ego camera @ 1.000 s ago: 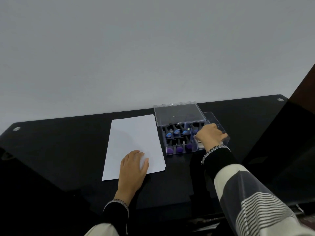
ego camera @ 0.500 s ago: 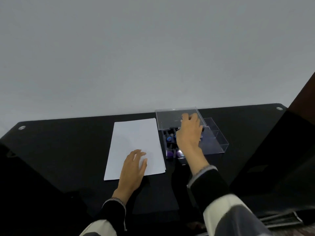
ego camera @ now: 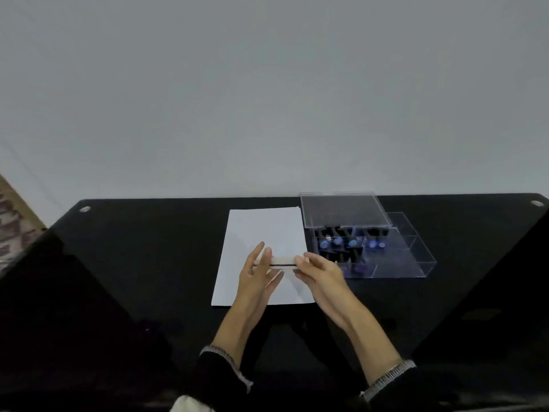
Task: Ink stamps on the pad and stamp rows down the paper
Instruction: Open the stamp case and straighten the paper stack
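Both hands hold a flat white ink pad case (ego camera: 282, 261) above the paper (ego camera: 264, 233): left hand (ego camera: 258, 270) at one end, right hand (ego camera: 319, 270) at the other. To open it well, keep it level and part the seam evenly. Stamps (ego camera: 338, 242) wait in the clear box (ego camera: 416, 257) beside the paper.

Small white flat item (ego camera: 282, 261) at frame centre: ends hidden by left hand (ego camera: 258, 273) & right hand (ego camera: 322, 272), can't tell what it is. Right hand motion-blurred. Stamps (ego camera: 338, 241) in clear box (ego camera: 416, 257) too small to read, back row under lid (ego camera: 344, 209). Tabletop (ego camera: 148, 248) cut off at right edge.
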`<state>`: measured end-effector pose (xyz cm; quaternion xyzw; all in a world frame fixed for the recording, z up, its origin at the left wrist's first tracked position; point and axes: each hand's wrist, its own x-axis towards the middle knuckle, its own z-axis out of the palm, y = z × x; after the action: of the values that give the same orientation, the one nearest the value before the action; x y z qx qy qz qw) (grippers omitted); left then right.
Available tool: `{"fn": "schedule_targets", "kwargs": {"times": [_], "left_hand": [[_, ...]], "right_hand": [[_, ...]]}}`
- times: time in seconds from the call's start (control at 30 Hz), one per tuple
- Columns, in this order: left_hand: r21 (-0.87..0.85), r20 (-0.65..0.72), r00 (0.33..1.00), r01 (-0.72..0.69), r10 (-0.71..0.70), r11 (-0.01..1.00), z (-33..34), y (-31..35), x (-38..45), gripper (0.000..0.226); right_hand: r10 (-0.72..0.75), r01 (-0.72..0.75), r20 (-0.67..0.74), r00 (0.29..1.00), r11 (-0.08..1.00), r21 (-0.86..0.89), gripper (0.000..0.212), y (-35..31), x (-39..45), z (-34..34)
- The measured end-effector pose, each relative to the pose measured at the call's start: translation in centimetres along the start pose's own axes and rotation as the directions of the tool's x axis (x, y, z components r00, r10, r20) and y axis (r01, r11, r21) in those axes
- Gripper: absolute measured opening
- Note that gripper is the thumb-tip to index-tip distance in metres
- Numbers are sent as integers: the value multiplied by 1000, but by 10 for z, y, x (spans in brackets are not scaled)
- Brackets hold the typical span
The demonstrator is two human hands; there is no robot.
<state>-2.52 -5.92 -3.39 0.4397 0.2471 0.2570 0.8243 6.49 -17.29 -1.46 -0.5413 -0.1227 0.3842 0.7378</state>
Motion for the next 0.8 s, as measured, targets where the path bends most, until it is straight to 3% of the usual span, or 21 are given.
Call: {"fn": "schedule_targets", "kwargs": {"times": [0.1, 0.17, 0.3, 0.43, 0.57, 0.67, 0.8], "left_hand": [[5, -128, 991, 41, -40, 999, -2, -6, 1, 66], [30, -162, 986, 39, -34, 999, -2, -10, 0, 64], [52, -149, 989, -11, 19, 999, -6, -19, -6, 61], [105, -85, 994, -58, 67, 993, -14, -26, -9, 70], [35, 39, 998, -41, 40, 999, -18, -23, -9, 63], [13, 149, 989, -4, 3, 1000, -22, -18, -10, 71], [6, 256, 965, 56, -55, 998, -21, -9, -11, 52]], "right_hand": [[-39, 46, 25, 999, 938, -343, 65, 7, -10, -7], [-76, 75, 13, 997, 900, -430, 64, 12, -14, -9], [-133, 109, -28, 991, 901, -419, 35, 20, -15, -6], [-126, 89, -75, 989, 924, -372, 38, 24, -15, -4], [-183, 93, -225, 957, 927, -363, 31, 29, -10, -9], [-177, 75, -251, 952, 927, -367, 30, 33, -4, -14], [-216, 69, -316, 924, 905, -419, 21, 35, 2, -21]]}}
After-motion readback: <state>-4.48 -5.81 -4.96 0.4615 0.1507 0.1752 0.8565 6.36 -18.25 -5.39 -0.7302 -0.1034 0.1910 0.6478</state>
